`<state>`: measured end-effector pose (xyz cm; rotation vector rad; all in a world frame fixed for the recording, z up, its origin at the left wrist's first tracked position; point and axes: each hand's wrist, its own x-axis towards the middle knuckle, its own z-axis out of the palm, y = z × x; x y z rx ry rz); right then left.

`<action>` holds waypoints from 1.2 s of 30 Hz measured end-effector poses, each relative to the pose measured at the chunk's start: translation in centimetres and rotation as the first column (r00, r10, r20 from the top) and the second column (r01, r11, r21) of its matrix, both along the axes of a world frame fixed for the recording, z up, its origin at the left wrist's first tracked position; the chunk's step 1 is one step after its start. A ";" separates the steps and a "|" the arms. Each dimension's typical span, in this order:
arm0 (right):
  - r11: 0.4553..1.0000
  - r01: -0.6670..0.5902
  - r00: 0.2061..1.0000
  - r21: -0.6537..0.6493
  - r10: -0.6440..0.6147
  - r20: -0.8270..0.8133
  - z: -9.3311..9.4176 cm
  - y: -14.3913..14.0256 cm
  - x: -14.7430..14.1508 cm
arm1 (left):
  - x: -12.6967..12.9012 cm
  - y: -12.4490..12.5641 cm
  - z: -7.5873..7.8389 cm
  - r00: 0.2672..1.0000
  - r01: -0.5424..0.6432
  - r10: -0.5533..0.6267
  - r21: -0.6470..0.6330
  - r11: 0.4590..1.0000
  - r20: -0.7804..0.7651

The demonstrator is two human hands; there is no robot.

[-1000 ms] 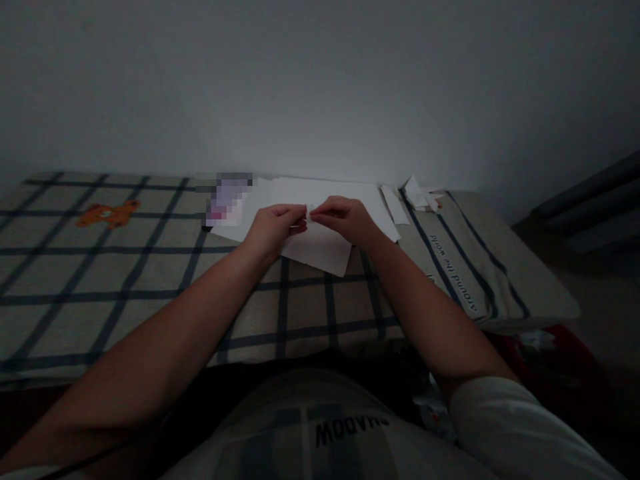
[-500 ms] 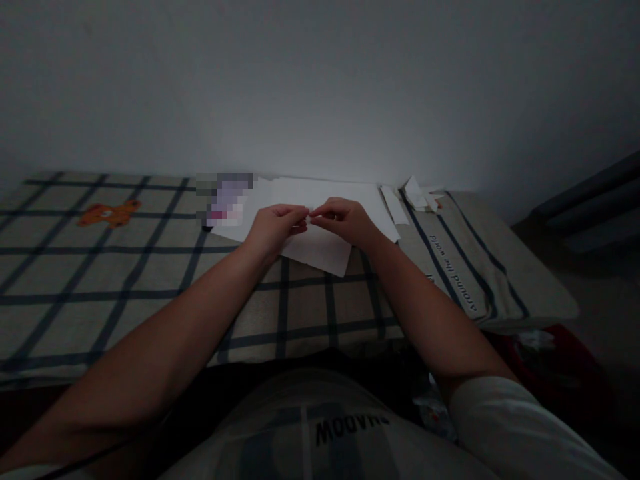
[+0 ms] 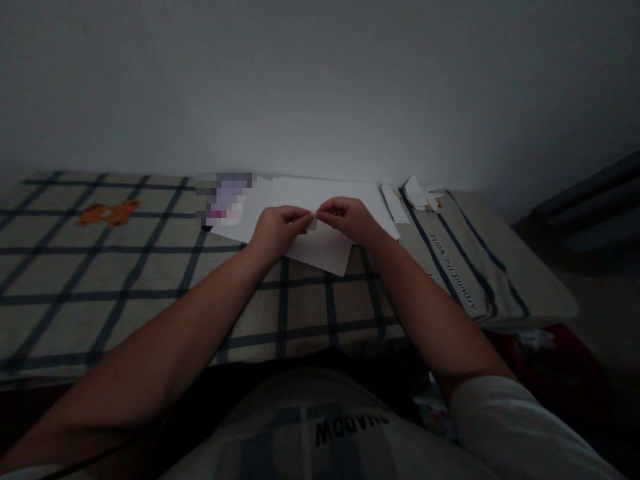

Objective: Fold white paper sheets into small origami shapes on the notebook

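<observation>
Between the fingertips of both hands is a small piece of white paper (image 3: 313,224), mostly covered by the fingers. My left hand (image 3: 281,228) pinches it from the left, thumb and forefinger pressed together. From the right, my right hand (image 3: 347,217) pinches its upper edge, fingertips almost meeting the left ones. Both hands hover over white paper sheets (image 3: 325,190) spread against the wall. One sheet's corner (image 3: 325,253) points toward me below the hands.
A checked cloth (image 3: 305,313) covers the table. At the left lies an orange bear shape (image 3: 109,213); a blurred purple item (image 3: 227,200) sits beside the sheets. Right of them are a paper strip (image 3: 395,204) and folded paper pieces (image 3: 416,195). The wall (image 3: 320,87) stands behind.
Both hands have shifted slightly, the left fingertips a little rightward. More of the small paper piece now shows below the fingertips. The sheets and other things have stayed put.
</observation>
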<state>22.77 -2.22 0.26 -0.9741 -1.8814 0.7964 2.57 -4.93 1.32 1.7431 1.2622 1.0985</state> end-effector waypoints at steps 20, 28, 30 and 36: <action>0.958 -0.012 0.996 0.285 -0.012 0.084 0.4 -0.6 -0.1 | 0.6 0.0 -0.1 0.963 -0.005 0.060 -0.204 0.979 0.262; 0.942 -0.069 0.988 0.327 0.020 0.150 0.5 -0.7 0.0 | 0.7 0.5 -0.7 0.888 0.055 0.078 -0.274 0.960 0.452; 0.951 -0.074 0.986 0.302 0.024 0.165 0.3 -0.7 -0.2 | 0.8 0.6 -0.8 0.887 0.056 0.081 -0.279 0.959 0.455; 0.950 -0.080 0.983 0.303 0.025 0.181 0.1 -0.8 -0.2 | 1.0 0.3 -0.5 0.870 0.041 0.126 -0.325 0.945 0.476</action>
